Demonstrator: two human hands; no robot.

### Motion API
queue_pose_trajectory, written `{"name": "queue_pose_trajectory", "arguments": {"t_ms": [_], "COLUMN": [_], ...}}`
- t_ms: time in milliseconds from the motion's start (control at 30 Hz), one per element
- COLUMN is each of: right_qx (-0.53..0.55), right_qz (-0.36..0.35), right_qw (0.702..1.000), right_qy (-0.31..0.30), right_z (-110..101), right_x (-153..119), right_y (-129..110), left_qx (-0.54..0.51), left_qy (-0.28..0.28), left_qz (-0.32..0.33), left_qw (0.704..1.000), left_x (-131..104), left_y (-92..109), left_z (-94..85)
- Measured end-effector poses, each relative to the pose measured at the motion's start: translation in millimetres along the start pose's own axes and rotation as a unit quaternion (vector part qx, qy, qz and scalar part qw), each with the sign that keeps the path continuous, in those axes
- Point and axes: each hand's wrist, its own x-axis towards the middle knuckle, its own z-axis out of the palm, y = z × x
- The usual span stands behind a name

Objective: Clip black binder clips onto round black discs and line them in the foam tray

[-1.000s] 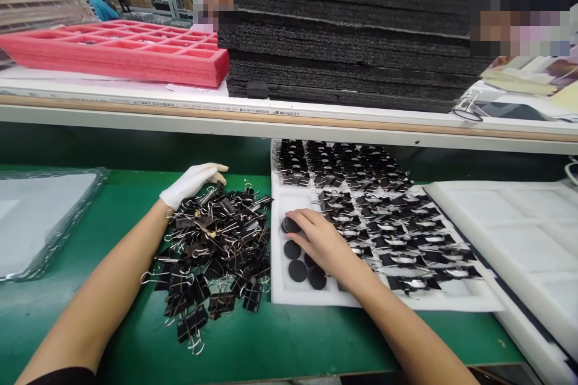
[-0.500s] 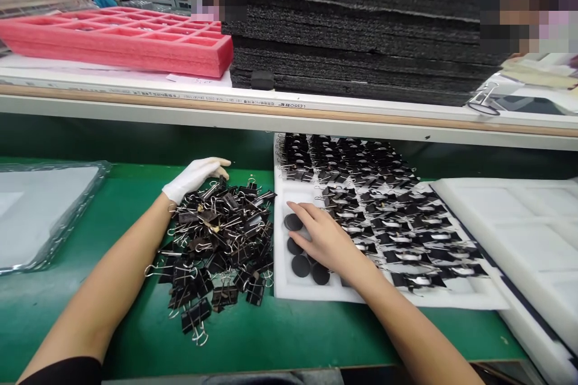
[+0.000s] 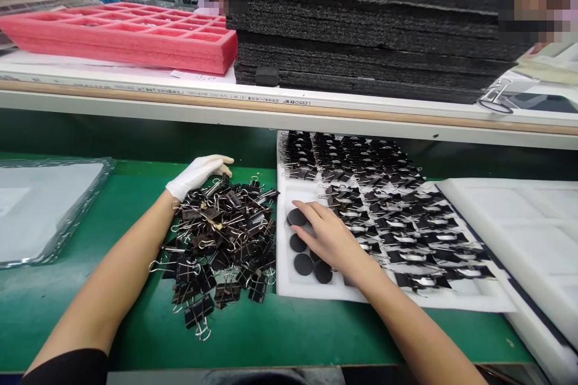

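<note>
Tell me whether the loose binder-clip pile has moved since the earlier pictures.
No; the binder-clip pile still lies beside the left edge of the white foam tray.

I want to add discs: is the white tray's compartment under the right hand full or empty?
Partly filled: black discs lie inside, with bare white floor beyond them. The right hand hides part.

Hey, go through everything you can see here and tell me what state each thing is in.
Left hand, gloved, fingers extended at the clip pile
Right hand, bare, thumb and finger parted around a disc
Loose binder clips, heaped
Black discs, lying flat
White foam tray, partly filled
Clips in rows, set in the tray
Pink foam tray, on the shelf
Black foam sheets, stacked
</note>
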Motion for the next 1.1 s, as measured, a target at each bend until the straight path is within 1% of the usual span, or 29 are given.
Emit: {"name": "queue_pose_trajectory", "arguments": {"t_ms": [300, 500, 733, 967, 1100], "right_qx": [0.021, 0.010, 0.005, -0.029, -0.016], "right_qz": [0.013, 0.008, 0.002, -0.007, -0.011], "right_qw": [1.000, 1.000, 1.000, 0.999, 1.000], "right_qy": [0.004, 0.005, 0.004, -0.043, -0.021], "right_z": [1.6, 0.2, 1.7, 3.7, 2.2], "right_x": [-1.1, -0.8, -0.9, -2.5, -1.9], "right_y": [0.6, 0.1, 1.7, 4.7, 2.8], "left_qx": [-0.013, -0.017, -0.009, -0.012, -0.017], "left_qy": [0.000, -0.003, 0.000, 0.000, -0.004], "left_qz": [0.007, 0.007, 0.000, 0.003, 0.006], "left_qw": [1.000, 1.000, 1.000, 1.000, 1.000], "left_x": [1.6, 3.6, 2.4, 3.1, 3.8], "left_y": [-5.2, -9.5, -5.7, -6.6, -9.2], "left_z": [-0.2, -1.2, 0.1, 0.1, -0.8]}}
